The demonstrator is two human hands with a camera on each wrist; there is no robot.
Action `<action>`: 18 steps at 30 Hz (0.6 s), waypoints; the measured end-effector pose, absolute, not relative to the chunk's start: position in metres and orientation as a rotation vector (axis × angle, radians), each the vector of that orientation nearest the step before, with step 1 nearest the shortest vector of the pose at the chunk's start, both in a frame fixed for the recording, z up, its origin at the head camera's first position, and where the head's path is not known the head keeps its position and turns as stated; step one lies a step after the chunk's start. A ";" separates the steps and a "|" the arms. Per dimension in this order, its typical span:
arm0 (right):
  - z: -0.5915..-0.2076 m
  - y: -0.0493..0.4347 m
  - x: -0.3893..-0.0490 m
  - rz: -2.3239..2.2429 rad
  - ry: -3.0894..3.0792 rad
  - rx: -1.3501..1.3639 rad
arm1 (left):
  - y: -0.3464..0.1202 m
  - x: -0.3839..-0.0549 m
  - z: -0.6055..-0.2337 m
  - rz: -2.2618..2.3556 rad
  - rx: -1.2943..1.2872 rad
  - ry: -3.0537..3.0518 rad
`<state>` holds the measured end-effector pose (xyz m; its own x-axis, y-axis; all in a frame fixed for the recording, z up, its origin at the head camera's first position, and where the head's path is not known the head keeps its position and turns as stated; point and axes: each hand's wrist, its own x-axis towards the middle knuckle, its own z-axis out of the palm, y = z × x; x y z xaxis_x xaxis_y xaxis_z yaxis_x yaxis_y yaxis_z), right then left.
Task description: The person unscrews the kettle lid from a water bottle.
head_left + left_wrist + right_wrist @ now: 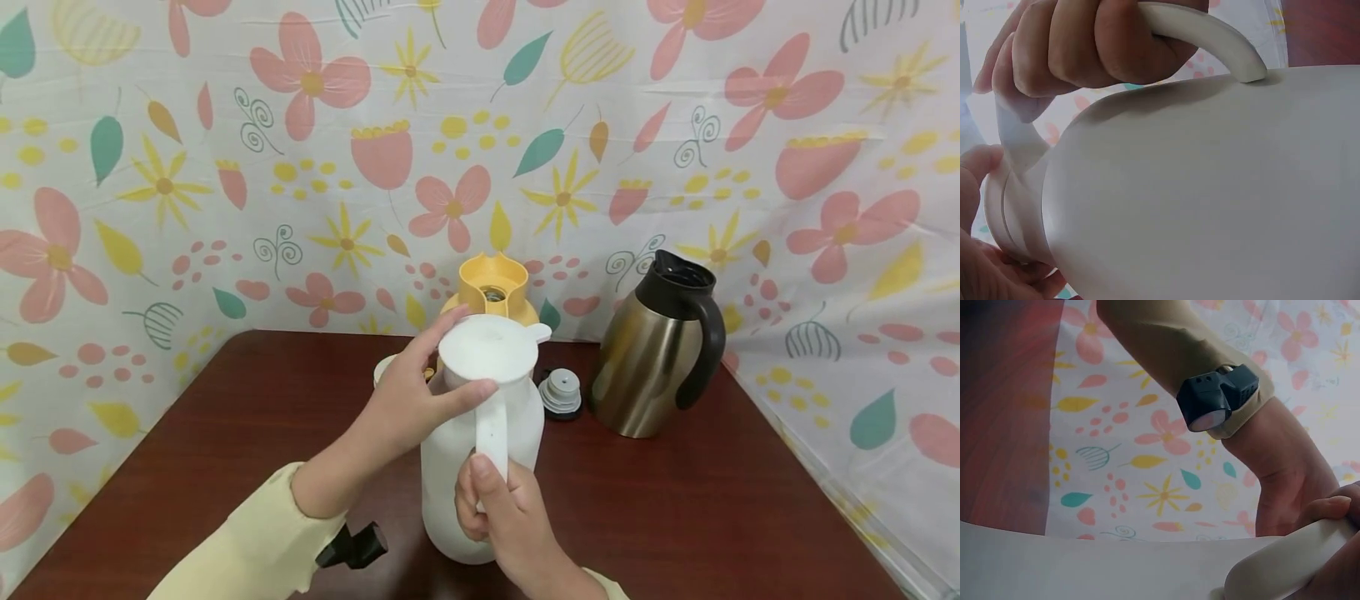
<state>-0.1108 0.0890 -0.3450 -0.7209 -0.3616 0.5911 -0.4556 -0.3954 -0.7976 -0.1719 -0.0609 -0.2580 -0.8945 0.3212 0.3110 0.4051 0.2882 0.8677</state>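
A white thermos jug (450,483) stands upright on the table, with a flat white lid (489,346) on its top. My left hand (408,387) holds the lid, thumb on the near side and fingers round the left edge. In the left wrist view, that hand (982,256) has its thumb and fingers on opposite sides of the lid (997,206). My right hand (517,521) grips the jug's handle (491,429), and its curled fingers show in the left wrist view. Only the lower handle (1285,562) and part of the jug appear in the right wrist view.
Directly behind stands a yellow jug (517,287) with an uncovered mouth. To the right is a steel jug (633,362) with a black top and handle. A grey-white stopper (562,392) lies between them. A floral cloth (187,250) hangs behind the brown table (300,400).
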 end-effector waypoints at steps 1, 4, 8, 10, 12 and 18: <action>-0.345 0.089 -0.111 2.306 -1.688 1.146 | -0.061 -0.172 -0.258 -1.689 -0.698 -2.454; -0.344 0.088 -0.110 2.310 -1.675 1.149 | -0.063 -0.175 -0.258 -1.652 -0.712 -2.436; -0.343 0.088 -0.110 2.294 -1.651 1.178 | -0.071 -0.193 -0.257 -1.698 -0.857 -2.359; -0.344 0.088 -0.110 2.289 -1.654 1.175 | -0.077 -0.208 -0.255 -1.793 -1.023 -2.336; -0.346 0.089 -0.111 2.275 -1.648 1.192 | -0.084 -0.225 -0.252 -1.885 -1.221 -2.351; -0.349 0.090 -0.113 2.266 -1.643 1.214 | -0.090 -0.258 -0.249 -1.987 -1.724 -2.384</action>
<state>-0.1135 0.0899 -0.3485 -0.6798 -0.3609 0.6385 -0.4947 -0.4171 -0.7624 -0.2576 -0.0900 -0.2485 -0.4654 0.8477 0.2546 0.4030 -0.0532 0.9137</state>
